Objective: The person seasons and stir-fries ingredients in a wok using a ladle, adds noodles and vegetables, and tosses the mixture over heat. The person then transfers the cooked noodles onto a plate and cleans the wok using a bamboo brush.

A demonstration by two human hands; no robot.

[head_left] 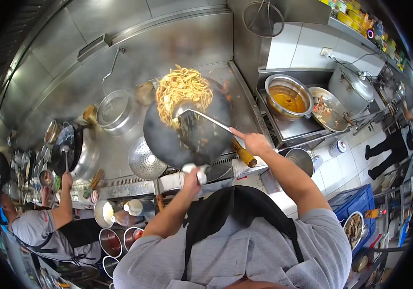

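My right hand (255, 143) is closed round the handle of a long metal ladle (211, 119). The ladle's bowl is over a large black wok (160, 132), at the edge of the noodles. My left hand (192, 180) grips a white cloth (198, 172) at the wok's near rim. A mass of yellow noodles (182, 89) is bunched at the wok's far side and reaches past its rim. Steam rises round the wok. To its left lies a perforated metal strainer (147, 159). A bamboo brush (245, 155) lies just below my right hand.
At the left, a co-worker (38, 226) holds a ladle in another wok (66, 149). Steel pots (110, 242) stand between us. At the right are a bowl of orange liquid (288, 98), a pan (329, 110) and a lidded pot (351, 86). Another person (394, 147) stands far right.
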